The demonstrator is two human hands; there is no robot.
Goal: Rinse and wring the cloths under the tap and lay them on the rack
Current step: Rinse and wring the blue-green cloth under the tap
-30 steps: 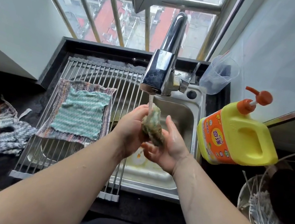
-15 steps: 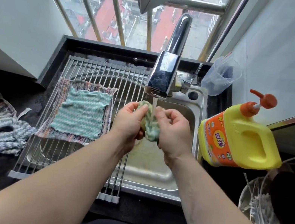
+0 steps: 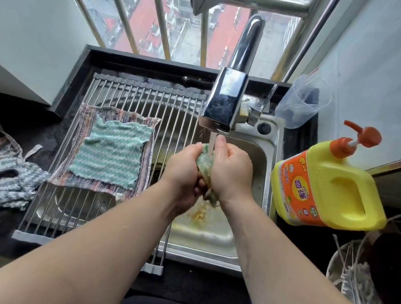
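Water runs from the chrome tap (image 3: 225, 102) onto a bunched green cloth (image 3: 205, 163) that I hold over the sink (image 3: 267, 163). My left hand (image 3: 183, 167) grips its left side and my right hand (image 3: 231, 170) grips its right side, fingers curled around it; most of the cloth is hidden between them. Brownish water drips from it into the basin. On the roll-up rack (image 3: 129, 93) over the sink's left part lies a striped cloth (image 3: 83, 126) spread flat, with a green wavy cloth (image 3: 113, 152) on top.
A yellow detergent jug (image 3: 329, 190) with an orange pump stands right of the sink. A clear plastic cup (image 3: 298, 105) sits behind it. A pile of cloths (image 3: 9, 180) lies on the dark counter at left. A basket (image 3: 358, 281) sits at right.
My right hand turned over from palm-up under the cloth to gripping it from the right. Both hands closed tighter on the cloth under the stream, and dirty water now drips below.
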